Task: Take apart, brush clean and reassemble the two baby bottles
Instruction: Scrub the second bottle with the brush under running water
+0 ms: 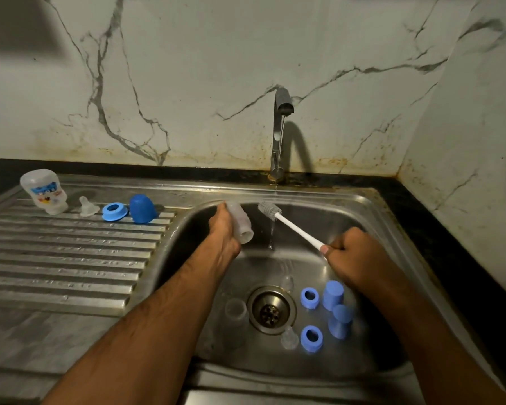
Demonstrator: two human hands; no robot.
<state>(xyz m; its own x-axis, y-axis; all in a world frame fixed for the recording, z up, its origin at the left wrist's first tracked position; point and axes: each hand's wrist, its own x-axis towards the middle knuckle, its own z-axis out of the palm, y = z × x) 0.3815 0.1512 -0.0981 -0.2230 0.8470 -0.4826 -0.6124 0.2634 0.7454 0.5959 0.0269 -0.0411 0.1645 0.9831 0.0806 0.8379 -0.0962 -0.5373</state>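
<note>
Bottle (pixel 240 222) and brush (pixel 287 226) (both gripped)

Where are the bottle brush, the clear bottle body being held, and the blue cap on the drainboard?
bottle brush (pixel 270 210): head view, on the bristle head.
clear bottle body (pixel 240 222): head view, on its side wall above the open mouth.
blue cap (pixel 142 207): head view, on its domed side.

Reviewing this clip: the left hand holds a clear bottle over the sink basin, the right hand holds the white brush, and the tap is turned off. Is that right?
Not quite. The tap is running: the head view shows a thin stream falling into the sink basin. The rest holds: the left hand holds the clear bottle over the basin, and the right hand holds the white brush.
</note>
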